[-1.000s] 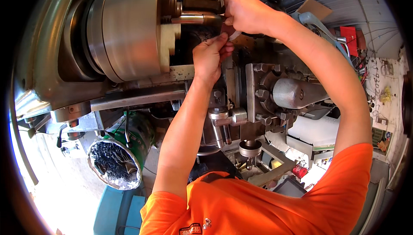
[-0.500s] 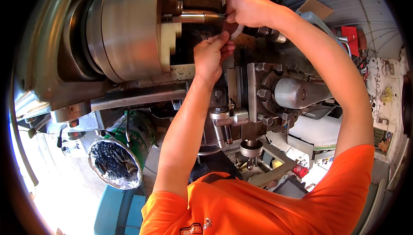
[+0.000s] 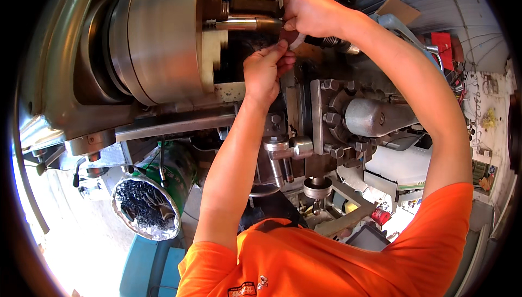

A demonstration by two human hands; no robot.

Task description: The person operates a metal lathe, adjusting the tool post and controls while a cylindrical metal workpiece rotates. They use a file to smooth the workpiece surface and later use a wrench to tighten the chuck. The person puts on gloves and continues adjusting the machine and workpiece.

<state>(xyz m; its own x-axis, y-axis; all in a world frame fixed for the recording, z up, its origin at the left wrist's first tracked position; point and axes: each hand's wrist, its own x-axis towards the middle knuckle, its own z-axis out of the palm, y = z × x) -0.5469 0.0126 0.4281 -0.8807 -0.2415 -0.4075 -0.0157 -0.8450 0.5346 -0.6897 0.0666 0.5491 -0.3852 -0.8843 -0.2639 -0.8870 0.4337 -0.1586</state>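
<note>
A lathe chuck fills the upper left, its jaw edges smeared as if turning. From it a slim shiny metal shaft sticks out to the right. At the shaft's right end, my right hand is closed on the upper end of a reddish-brown strip with a pale back, like sandpaper. Just below, my left hand pinches the strip's lower end between thumb and fingers. Part of the strip and the shaft's tip are hidden by my right hand.
The tool post with its bolts and handle stands right of my left forearm. A green bucket holding dark metal shavings sits at lower left, beside a blue box. A red object lies at upper right, near a corrugated wall.
Both hands stay at the shaft with the sandpaper strip between them, shifted only very slightly. The chuck's jaw edges remain smeared.
</note>
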